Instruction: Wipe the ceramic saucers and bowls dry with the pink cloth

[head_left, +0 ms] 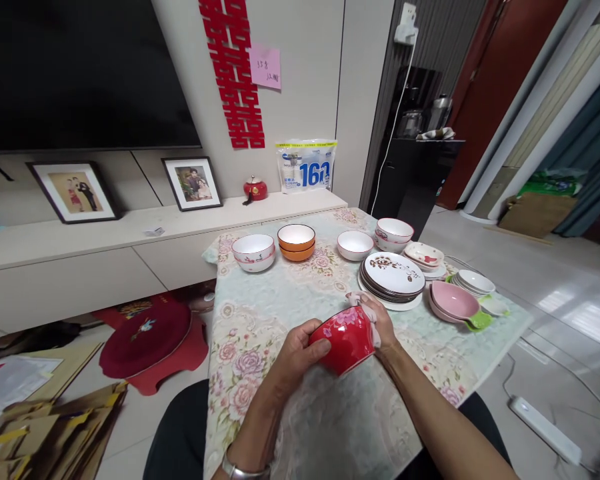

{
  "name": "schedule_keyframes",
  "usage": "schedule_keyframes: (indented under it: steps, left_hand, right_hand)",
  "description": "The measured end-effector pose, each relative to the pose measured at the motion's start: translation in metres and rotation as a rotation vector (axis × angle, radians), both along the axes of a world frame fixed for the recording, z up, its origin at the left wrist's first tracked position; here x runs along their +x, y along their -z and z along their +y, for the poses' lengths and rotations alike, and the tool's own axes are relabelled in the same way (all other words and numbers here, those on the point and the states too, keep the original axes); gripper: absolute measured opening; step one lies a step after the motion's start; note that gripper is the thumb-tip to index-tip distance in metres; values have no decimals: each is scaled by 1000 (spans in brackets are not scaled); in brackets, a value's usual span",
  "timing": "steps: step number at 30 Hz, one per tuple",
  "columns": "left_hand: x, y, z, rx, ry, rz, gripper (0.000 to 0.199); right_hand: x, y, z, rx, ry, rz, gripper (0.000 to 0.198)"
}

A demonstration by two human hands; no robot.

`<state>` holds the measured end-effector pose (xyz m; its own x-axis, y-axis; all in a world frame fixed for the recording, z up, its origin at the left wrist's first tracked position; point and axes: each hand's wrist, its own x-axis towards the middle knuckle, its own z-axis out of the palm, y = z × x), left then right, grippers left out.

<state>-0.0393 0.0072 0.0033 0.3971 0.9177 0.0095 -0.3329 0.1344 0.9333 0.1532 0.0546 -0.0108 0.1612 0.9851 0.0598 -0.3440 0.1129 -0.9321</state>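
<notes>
A glossy red bowl (pixel 347 341) with pink flowers is tilted on its side above the near part of the table. My left hand (pixel 300 353) grips its left side, thumb across the outer wall. On the right, my right hand (pixel 379 320) presses a pale cloth (pixel 364 305) against the bowl's rim and side; part of the cloth is hidden behind the fingers. Just beyond my right hand stands a stack of white plates (pixel 394 272) with a brown flower pattern. The bowl's inside faces away from me and cannot be seen.
Farther back stand white bowls (pixel 254 252), orange bowls (pixel 297 248), a single white bowl (pixel 355 245) and stacked bowls (pixel 394 233). Pink dishes (pixel 454 301) and small white dishes (pixel 475 281) lie at the right edge of the flowered tablecloth (pixel 250 300). A red stool (pixel 147 340) stands left.
</notes>
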Motion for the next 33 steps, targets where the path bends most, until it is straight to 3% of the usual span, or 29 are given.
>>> schedule_keyframes:
  steps: [5,9,15,18,21,25,27,30,33]
  left_hand:
    - [8,2,-6,29,-99,65,40]
    - [15,8,-12,64,-185,73,40]
    - [17,10,-18,155,-240,125,36]
    - [16,8,-18,173,-250,125,37]
    - [15,8,-19,144,-257,92,33]
    - [17,11,-19,78,-275,0,30]
    - [18,12,-19,56,-283,-53,30]
    - [19,13,-18,32,-287,-111,27]
    - [19,13,-19,7,-271,-128,23]
  right_hand:
    - [2,0,2,79,9,-156,33]
    - [3,-12,-5,168,7,-305,33]
    - [-17,-47,-39,630,57,-983,25]
    - [-27,-59,-47,726,28,-1147,24]
    - [-25,-60,-37,621,-44,-1074,22]
    - [-14,-45,-8,268,-101,-785,30]
    - [-11,-36,2,181,-86,-734,36]
    - [-13,-32,-2,209,-25,-780,38]
    - [-25,-41,-24,386,79,-980,34]
